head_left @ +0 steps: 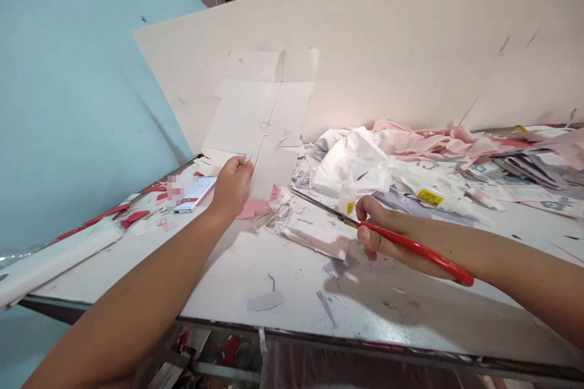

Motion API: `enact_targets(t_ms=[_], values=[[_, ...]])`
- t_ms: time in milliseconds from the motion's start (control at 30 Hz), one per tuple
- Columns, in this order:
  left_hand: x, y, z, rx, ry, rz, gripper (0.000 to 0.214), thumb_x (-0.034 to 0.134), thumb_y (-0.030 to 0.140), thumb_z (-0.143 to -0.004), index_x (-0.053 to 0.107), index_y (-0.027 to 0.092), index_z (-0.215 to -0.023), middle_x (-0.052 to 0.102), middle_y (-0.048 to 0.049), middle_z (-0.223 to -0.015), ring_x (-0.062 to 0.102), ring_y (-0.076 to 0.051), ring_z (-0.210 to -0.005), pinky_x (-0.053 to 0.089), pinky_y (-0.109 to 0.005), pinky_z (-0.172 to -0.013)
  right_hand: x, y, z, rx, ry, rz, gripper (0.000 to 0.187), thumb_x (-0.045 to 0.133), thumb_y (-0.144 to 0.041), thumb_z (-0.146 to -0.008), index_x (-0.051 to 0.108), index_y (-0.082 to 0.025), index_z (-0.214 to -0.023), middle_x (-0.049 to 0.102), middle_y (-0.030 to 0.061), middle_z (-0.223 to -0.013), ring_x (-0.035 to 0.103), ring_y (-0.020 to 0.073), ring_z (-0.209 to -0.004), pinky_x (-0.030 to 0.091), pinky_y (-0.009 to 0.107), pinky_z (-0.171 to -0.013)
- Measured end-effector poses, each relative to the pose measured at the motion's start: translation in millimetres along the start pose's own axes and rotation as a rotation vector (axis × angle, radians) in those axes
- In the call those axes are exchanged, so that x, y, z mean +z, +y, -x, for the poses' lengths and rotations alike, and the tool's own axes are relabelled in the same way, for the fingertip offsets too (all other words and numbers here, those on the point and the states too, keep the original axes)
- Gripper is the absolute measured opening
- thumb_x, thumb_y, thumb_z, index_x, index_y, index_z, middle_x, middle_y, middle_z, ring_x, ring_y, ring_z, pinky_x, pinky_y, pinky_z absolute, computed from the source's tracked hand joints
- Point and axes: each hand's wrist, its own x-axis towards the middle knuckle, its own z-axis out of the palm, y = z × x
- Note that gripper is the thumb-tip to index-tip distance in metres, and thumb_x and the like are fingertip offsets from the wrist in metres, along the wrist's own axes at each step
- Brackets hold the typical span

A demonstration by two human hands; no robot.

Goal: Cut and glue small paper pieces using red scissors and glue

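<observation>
My left hand [232,187] is closed in a pinch at the lower edge of a large white card sheet [241,109]. The sheet has notched edges and a crease down it, and it leans up toward the pale board behind. My right hand [376,228] grips a pair of scissors with red handles [424,254]. Their blades point left, look nearly closed and stay apart from the card. Under the blades lies a stack of pale pieces [314,234] with loose threads and pink scraps. A small white bottle with a yellow label [347,196] is just beyond my right hand.
A phone [195,194] lies left of my left hand, near red fabric scraps [137,217]. White cloth [351,161] and pink cloth [433,144] are heaped along the board [410,42]. Another yellow-labelled bottle [431,196] lies right. The table's front edge [319,338] runs below my arms.
</observation>
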Motion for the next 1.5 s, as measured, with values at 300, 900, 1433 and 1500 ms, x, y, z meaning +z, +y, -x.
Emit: enact_targets(t_ms=[300,900,1433,1500], values=[[16.8,4,20,-0.046,0.023,-0.022,0.018,0.044,0.038,-0.078,0.049,0.022,-0.084,0.046,0.0038,-0.059,0.043,-0.012,-0.055,0.036,-0.023,-0.054,6,-20,-13,0.04,0.008,-0.029,0.038,0.022,-0.061,-0.081,0.026,-0.024,-0.082,0.061,0.0033,-0.071,0.053,0.019,-0.056,0.037,0.033,-0.054],[21.5,1,33,-0.126,0.037,0.165,0.029,0.042,0.049,-0.079,0.046,0.026,-0.096,0.043,0.0028,-0.066,0.044,-0.012,-0.054,0.04,-0.022,-0.046,23,-40,-31,0.048,0.134,-0.147,0.041,0.02,-0.061,-0.081,0.026,-0.022,-0.089,0.051,-0.0016,-0.059,0.047,0.0149,-0.048,0.036,0.029,-0.049],[22.6,4,35,-0.124,-0.21,0.391,0.031,0.051,0.044,-0.077,0.046,0.023,-0.099,0.053,0.0026,-0.07,0.049,-0.01,-0.055,0.044,-0.025,-0.057,20,-40,-37,0.037,0.164,-0.13,0.038,0.019,-0.059,-0.083,0.027,-0.021,-0.087,0.054,0.0008,-0.062,0.049,0.0162,-0.051,0.035,0.03,-0.049],[22.7,3,36,-0.085,-0.2,0.371,0.03,0.051,0.045,-0.077,0.046,0.023,-0.096,0.056,0.0018,-0.075,0.052,-0.011,-0.061,0.045,-0.025,-0.062,19,-39,-38,0.061,0.154,-0.146,0.039,0.02,-0.06,-0.082,0.027,-0.022,-0.085,0.056,0.0016,-0.065,0.051,0.0163,-0.051,0.035,0.029,-0.047]])
